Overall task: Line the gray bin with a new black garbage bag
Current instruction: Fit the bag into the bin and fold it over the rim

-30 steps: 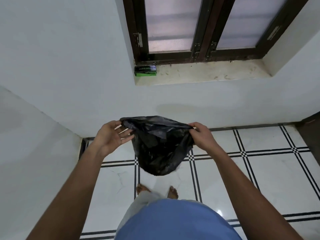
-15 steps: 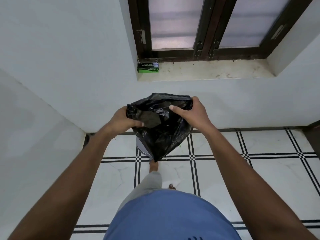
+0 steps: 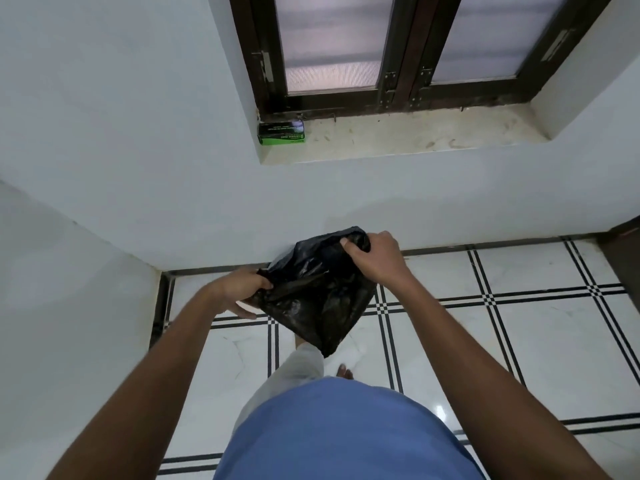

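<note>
Ahead, the white wall [image 3: 346,195] and its dark skirting edge [image 3: 485,244] close off the tiled floor [image 3: 519,341], which runs open to the right. Both hands hold the black garbage bag [image 3: 318,292] in mid-air: left hand [image 3: 242,292] fingers curled on its lower edge, right hand [image 3: 377,258] clamped on the top. Since half a second ago the bag has dropped lower and tilted. A green box [image 3: 281,133] sits on the window sill [image 3: 415,136].

Green box [image 3: 281,133] on the window sill [image 3: 415,140] carries print — too blurred to read.
</note>
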Tool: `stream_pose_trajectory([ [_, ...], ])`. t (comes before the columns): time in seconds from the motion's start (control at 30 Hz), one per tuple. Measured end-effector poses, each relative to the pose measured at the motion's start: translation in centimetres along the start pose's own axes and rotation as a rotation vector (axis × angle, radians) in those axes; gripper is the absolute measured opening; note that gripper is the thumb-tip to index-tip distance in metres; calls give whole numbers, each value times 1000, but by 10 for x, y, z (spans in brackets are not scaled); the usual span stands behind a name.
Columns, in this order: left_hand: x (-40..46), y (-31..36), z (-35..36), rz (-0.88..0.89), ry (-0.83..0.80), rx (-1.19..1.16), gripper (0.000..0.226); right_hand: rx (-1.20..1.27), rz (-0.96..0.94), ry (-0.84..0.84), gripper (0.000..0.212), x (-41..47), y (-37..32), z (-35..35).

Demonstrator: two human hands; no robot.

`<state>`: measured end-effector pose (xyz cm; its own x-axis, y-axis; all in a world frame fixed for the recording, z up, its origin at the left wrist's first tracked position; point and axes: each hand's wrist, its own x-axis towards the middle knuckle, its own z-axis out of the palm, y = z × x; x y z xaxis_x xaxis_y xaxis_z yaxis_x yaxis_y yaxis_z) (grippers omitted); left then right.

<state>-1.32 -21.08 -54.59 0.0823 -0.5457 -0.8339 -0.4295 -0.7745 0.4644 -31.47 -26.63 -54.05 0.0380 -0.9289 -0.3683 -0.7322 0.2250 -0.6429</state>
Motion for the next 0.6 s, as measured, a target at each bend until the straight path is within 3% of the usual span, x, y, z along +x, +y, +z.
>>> stream_pose_trajectory([
  [0.1,30,-26,5,-109,-89,-337,32,-114,117,-107,52,11,15,25],
  [0.27,72,-60,20,-140,-120,-767,38,172,314,-299,66,30,37,57],
  [0.4,107,-74,32,-149,-54,-908,40,346,441,-386,85,54,51,92],
  [0.6,170,-90,36,-210,7,-942,38,465,580,-443,112,112,56,155],
])
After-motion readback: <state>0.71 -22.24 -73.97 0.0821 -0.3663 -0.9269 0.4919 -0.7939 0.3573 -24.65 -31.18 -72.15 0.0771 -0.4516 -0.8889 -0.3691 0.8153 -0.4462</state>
